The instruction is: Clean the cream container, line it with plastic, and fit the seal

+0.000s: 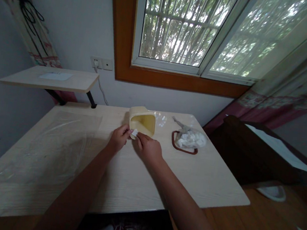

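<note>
My left hand [119,137] and my right hand [150,149] meet near the middle of the table, fingertips pinched together on a small white piece [134,132]. It is thin and flat, like a bit of paper or a sticker, but its exact kind is too small to tell. Just behind my fingers, a cream-yellow plastic bin [143,110] lies on its side with its opening toward me. To the right, a reddish-brown rounded frame [184,150] lies flat, partly under a clear plastic bag of white crumpled material [192,138].
A large clear plastic sheet or bag [64,145] spreads over the left of the pale wooden table [123,185]. At the back left a raised shelf [33,75] carries a paper. Bubbly clear plastic [160,118] lies beside the bin. Dark furniture [238,150] stands right of the table.
</note>
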The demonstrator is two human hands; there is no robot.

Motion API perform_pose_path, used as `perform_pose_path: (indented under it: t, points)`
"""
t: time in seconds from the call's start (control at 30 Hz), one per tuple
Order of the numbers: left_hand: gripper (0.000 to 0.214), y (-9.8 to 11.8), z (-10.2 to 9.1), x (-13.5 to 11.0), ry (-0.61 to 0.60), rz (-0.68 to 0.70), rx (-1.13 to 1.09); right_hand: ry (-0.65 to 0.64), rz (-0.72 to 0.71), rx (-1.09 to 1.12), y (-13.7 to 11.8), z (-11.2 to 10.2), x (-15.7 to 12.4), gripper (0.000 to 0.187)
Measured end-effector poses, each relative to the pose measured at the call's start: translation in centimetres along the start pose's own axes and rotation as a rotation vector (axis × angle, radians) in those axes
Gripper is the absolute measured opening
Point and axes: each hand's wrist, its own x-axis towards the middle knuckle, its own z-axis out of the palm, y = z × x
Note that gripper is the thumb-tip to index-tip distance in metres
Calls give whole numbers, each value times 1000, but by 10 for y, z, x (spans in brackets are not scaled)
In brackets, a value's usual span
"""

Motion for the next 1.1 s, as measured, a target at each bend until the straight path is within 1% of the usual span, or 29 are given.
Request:
perform_pose_path:
  t: [0.13, 0.2, 0.57, 0.7, 0.83, 1.0, 1.07, 1.1]
  points:
    - [32, -3, 1, 0, 12, 7, 4, -11, -103, 77, -4, 2, -4, 40]
    - [32, -5, 1, 0, 12, 6, 0, -14, -122, 86, -3, 3, -4, 42]
    - [29, -4, 1, 0, 25, -26, -68, -8, -60, -41, 10, 1, -2, 46]
    - [35, -11, 1, 3, 34, -57, -175, -22, -39, -84, 17, 1, 2, 43]
    - [41, -15, 2, 7, 13, -99, -306, 35, -91, -96, 23, 4, 6, 41]
    - [39, -10, -1, 7, -29, -133, -320, 78, -140, -140, 28, 8, 6, 39]
    - [35, -9, -4, 7, 9, -103, -271, 90, -157, -155, 29, 9, 6, 38]
    - [34, -9, -5, 7, 54, -72, -231, 98, -165, -162, 30, 10, 6, 37]
